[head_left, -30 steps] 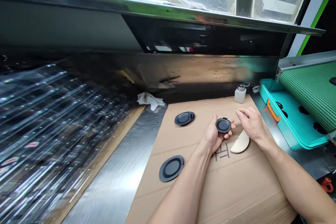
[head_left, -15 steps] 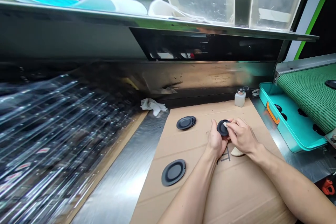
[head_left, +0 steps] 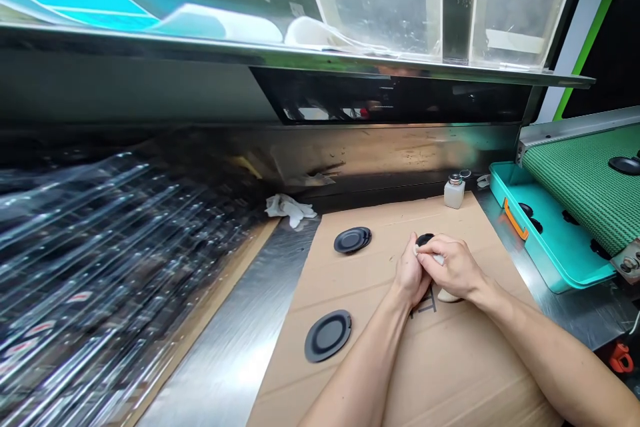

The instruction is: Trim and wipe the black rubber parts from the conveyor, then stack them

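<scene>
My left hand [head_left: 410, 275] holds a small black oval disc [head_left: 425, 239] above a cardboard sheet [head_left: 375, 293]. With bent fingers, my right hand [head_left: 457, 267] pinches a white wad of cloth [head_left: 439, 258] against the disc's face. The hands cover most of the disc. Under my right hand lies a cream-coloured piece [head_left: 447, 296], partly hidden. To the left on the cardboard sit a small stack of black discs [head_left: 353, 240] and, nearer me, a larger black disc [head_left: 327, 335].
A capped bottle [head_left: 454, 193] stands at the cardboard's back edge. Right of it, a teal bin [head_left: 565, 260] holds several black parts below a green conveyor belt [head_left: 590, 173]. Plastic-wrapped trays [head_left: 125, 267] fill the left side. A crumpled white glove or cloth [head_left: 291, 208] lies behind.
My right hand has shifted left across the disc with the cloth and now hides more of it. The whole view has moved slightly down and left in the frame.
</scene>
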The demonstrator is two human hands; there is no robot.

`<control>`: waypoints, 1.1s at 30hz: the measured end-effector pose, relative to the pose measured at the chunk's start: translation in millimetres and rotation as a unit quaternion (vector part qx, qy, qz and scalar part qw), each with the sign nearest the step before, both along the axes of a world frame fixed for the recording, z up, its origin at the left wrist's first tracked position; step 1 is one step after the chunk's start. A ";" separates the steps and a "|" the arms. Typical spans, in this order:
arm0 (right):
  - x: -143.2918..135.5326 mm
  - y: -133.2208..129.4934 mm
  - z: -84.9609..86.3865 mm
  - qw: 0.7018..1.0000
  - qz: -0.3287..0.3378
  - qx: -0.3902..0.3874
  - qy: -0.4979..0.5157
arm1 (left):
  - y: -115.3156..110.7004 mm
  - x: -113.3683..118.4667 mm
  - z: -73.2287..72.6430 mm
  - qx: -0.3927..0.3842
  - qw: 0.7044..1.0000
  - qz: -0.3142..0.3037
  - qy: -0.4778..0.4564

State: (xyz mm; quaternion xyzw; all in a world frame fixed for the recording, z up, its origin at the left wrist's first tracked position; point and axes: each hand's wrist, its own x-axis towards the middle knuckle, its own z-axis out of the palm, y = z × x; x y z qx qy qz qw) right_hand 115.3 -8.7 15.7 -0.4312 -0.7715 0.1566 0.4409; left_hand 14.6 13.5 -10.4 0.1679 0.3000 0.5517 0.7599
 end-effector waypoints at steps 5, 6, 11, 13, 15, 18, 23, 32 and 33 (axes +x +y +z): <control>4.4 6.3 0.8 0.998 -0.060 -0.006 -0.001 | 2.4 3.5 -1.8 0.004 1.000 0.027 0.011; 5.2 5.8 0.8 0.999 -0.037 -0.009 0.000 | 3.2 3.7 -2.7 0.008 0.999 0.034 0.017; 19.1 -0.4 2.5 0.996 0.052 -0.010 -0.073 | 6.9 4.4 -4.4 0.006 0.995 0.077 0.059; 26.1 0.2 2.5 0.993 0.008 -0.015 -0.116 | 6.8 6.6 -3.2 0.016 0.992 0.096 0.083; 29.9 3.1 0.9 0.989 -0.045 -0.017 -0.141 | 5.1 9.4 -1.5 0.034 0.988 0.095 0.115; 28.3 8.9 -4.4 0.985 -0.091 -0.001 -0.150 | 0.9 11.8 0.5 0.051 0.982 0.058 0.173; 25.2 15.3 -10.0 0.976 -0.153 0.007 -0.157 | -1.9 11.3 1.5 0.056 0.982 0.067 0.165; 49.0 15.9 2.1 0.990 -0.096 -0.056 -0.091 | 1.6 4.9 -0.5 0.061 0.992 0.023 0.105; 51.6 16.9 3.0 0.989 -0.106 -0.057 -0.080 | 2.2 4.0 -0.7 0.062 0.993 0.014 0.098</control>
